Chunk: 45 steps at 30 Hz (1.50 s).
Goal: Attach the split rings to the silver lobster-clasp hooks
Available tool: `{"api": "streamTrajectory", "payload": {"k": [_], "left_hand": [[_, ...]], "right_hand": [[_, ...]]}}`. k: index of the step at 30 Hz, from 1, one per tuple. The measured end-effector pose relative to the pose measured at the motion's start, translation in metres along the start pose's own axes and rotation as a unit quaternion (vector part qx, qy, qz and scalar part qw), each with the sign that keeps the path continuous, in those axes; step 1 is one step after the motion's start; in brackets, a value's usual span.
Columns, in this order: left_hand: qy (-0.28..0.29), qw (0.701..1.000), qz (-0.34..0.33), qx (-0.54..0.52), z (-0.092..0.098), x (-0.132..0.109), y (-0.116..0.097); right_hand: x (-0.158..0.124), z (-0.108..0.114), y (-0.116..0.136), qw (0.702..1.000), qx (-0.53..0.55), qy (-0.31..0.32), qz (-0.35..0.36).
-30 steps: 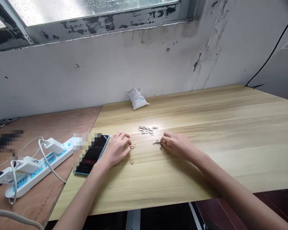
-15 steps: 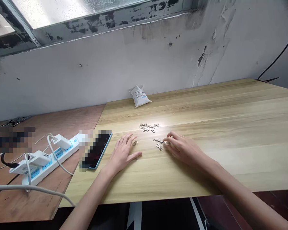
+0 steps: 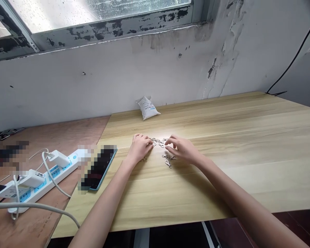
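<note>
A small pile of silver lobster clasps (image 3: 158, 141) with rings lies on the wooden table, between my two hands. My left hand (image 3: 141, 148) reaches to the pile's left end; its fingers are bent and the thumb stands apart from them. Below its palm a small ring (image 3: 144, 159) shows partly. At the pile's right end is my right hand (image 3: 181, 148), thumb and forefinger spread, nothing visible between them. Nearer to me, a few separate clasps (image 3: 168, 163) rest on the wood below the right fingers.
A white plastic packet (image 3: 147, 108) leans near the wall at the back. Left of my left arm lies a phone (image 3: 100, 168), partly blurred out. A white power strip (image 3: 48, 179) with chargers and cables occupies the brown board (image 3: 67, 129).
Both hands have moved forward to the pile. My left hand's fingers went from flat and spread to bent. My right hand has left the separate clasps, and its fingers have parted.
</note>
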State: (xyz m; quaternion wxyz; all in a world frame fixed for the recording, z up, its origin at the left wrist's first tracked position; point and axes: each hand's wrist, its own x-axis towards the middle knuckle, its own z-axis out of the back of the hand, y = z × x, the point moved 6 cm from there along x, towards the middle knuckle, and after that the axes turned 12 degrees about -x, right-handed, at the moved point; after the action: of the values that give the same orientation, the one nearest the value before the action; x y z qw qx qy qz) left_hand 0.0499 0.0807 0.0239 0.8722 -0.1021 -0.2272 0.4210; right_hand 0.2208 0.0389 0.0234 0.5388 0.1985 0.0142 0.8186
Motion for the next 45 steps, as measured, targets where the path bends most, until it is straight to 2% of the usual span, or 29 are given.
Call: {"api": "streamTrajectory", "payload": {"k": [6, 11, 17, 24, 29, 35, 40, 42, 45], "left_hand": [[0.014, 0.998, 0.034, -0.056, 0.007, -0.007, 0.011], [0.047, 0.991, 0.038, -0.122, 0.012, -0.008, 0.014], [0.023, 0.974, 0.048, -0.218, 0.011, -0.015, 0.023], [-0.019, 0.979, 0.059, -0.196, 0.013, -0.018, 0.02], [-0.078, 0.976, 0.094, -0.18, 0.022, -0.021, 0.017], [-0.082, 0.933, 0.145, -0.318, 0.021, -0.022, 0.018], [-0.091, 0.911, 0.168, -0.365, 0.024, -0.023, 0.018], [-0.087, 0.914, 0.169, -0.36, 0.024, -0.024, 0.017], [-0.097, 0.945, 0.134, -0.283, 0.027, -0.025, 0.011]], "right_hand": [[0.011, -0.003, 0.003, 1.0, 0.005, 0.012, 0.004], [0.034, -0.015, 0.02, 0.998, -0.018, 0.05, 0.026], [0.047, -0.034, 0.041, 0.996, -0.049, 0.07, 0.008], [0.041, -0.039, 0.04, 0.999, -0.003, 0.031, -0.02], [0.038, -0.036, 0.035, 0.997, 0.068, -0.037, -0.03], [0.033, -0.026, 0.041, 0.992, 0.065, -0.106, -0.009], [0.031, -0.019, 0.046, 0.988, 0.053, -0.142, -0.008], [0.031, -0.018, 0.047, 0.986, 0.064, -0.153, -0.013], [0.03, -0.017, 0.047, 0.984, 0.075, -0.161, -0.024]]}}
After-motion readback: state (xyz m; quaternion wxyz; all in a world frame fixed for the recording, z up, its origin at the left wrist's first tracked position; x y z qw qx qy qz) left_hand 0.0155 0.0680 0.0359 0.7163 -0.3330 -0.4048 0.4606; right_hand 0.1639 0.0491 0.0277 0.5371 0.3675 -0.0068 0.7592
